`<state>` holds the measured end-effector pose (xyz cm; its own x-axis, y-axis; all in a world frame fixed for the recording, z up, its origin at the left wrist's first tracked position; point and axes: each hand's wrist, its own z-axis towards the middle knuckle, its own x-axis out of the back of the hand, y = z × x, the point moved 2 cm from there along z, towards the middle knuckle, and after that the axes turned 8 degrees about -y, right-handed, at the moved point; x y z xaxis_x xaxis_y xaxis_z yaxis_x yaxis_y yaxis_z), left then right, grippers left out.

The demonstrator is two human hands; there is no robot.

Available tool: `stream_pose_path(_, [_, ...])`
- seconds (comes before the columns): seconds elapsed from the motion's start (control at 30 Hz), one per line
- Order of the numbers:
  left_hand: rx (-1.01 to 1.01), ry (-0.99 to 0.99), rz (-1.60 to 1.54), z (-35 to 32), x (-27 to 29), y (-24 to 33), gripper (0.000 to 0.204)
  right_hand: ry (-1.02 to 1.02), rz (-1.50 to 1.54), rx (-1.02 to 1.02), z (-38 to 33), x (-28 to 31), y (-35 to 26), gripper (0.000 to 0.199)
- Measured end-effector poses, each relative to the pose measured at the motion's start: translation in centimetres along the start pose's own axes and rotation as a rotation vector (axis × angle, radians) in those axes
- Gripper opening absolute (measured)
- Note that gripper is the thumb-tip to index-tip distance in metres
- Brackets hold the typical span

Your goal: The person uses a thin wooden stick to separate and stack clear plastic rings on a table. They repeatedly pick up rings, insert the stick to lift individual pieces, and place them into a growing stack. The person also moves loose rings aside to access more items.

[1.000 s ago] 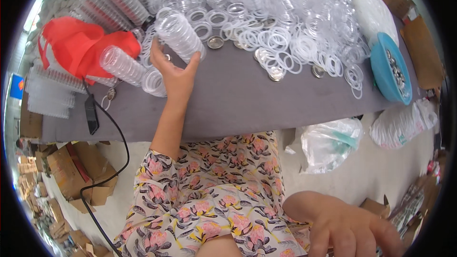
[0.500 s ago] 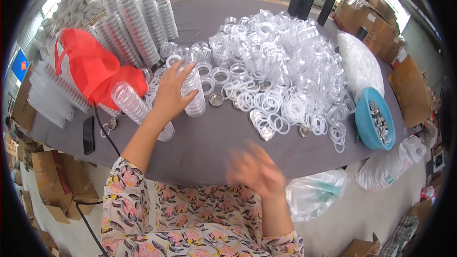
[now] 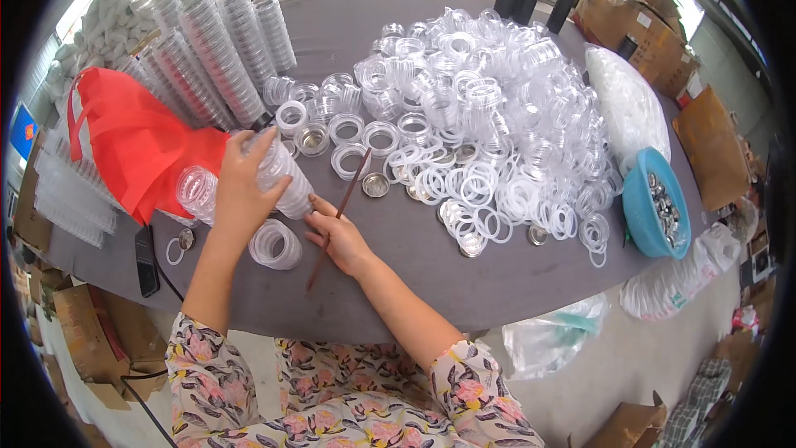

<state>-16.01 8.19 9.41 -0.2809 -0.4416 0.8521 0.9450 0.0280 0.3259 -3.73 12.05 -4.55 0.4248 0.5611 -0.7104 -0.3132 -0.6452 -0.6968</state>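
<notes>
Left hand (image 3: 239, 191) wrapped around a stack of clear plastic rings (image 3: 282, 178), fingers curled over its top, stack lying tilted on the grey table (image 3: 398, 282); right hand (image 3: 340, 236) just beside the stack's lower end, fingers loosely bent and closed on a thin brown stick (image 3: 338, 220) that runs slantwise from near the loose rings down toward the table edge; a second short stack of rings (image 3: 275, 245) lies flat between the two forearms, touching neither hand as far as can be told; another clear stack (image 3: 195, 191) sits left of the left hand against a red bag (image 3: 133, 145); long columns of stacked clear cups (image 3: 215, 50) lean behind the bag; large heap of loose clear rings (image 3: 489, 116) covers the table's middle and right; blue bowl (image 3: 643, 207) with small metal pieces at the right edge; black phone (image 3: 146, 261) with cable at the left edge
</notes>
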Motion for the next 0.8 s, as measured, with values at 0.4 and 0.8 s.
stream_pose_path(0.4, [-0.236, -0.235, -0.213, 0.5, -6.2, 5.5, 0.064, 0.305, -0.231, 0.597, -12.6, 3.2, -5.0, 0.048])
stream_pose_path(0.8, [0.544, -0.468, 0.121, 9.3, -17.5, -0.4, 0.043, 0.362, -0.162, 0.644, -16.5, 6.6, -3.0, 0.053])
